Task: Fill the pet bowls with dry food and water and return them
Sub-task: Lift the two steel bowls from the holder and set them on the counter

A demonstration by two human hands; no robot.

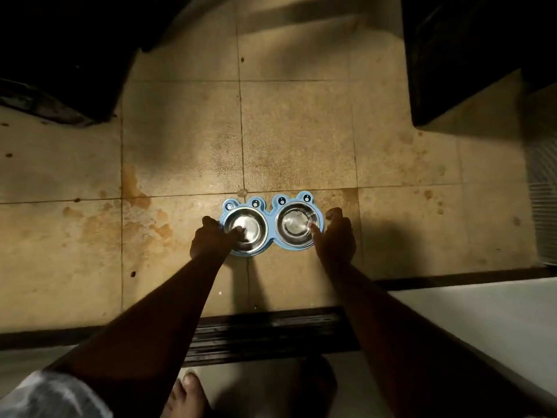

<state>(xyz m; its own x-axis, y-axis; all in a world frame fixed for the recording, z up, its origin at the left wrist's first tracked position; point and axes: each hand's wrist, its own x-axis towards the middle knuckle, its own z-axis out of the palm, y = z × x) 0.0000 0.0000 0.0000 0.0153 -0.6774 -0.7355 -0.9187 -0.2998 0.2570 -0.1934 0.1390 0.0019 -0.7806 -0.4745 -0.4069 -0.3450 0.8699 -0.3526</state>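
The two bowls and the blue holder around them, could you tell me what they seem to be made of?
The left bowl and right bowl look like polished stainless steel: silvery, with bright mirror-like glare. The blue holder looks matte and moulded, with cartoon eyes, probably silicone or plastic; which one is unclear.

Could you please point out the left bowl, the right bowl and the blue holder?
left bowl (248, 226): head view, shiny inner base.
right bowl (294, 225): head view, inner base.
blue holder (271, 211): head view, bridge between bowls.

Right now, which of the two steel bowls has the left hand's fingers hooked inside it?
The left bowl: the left hand curls over its rim. The right hand grips beside the right bowl.
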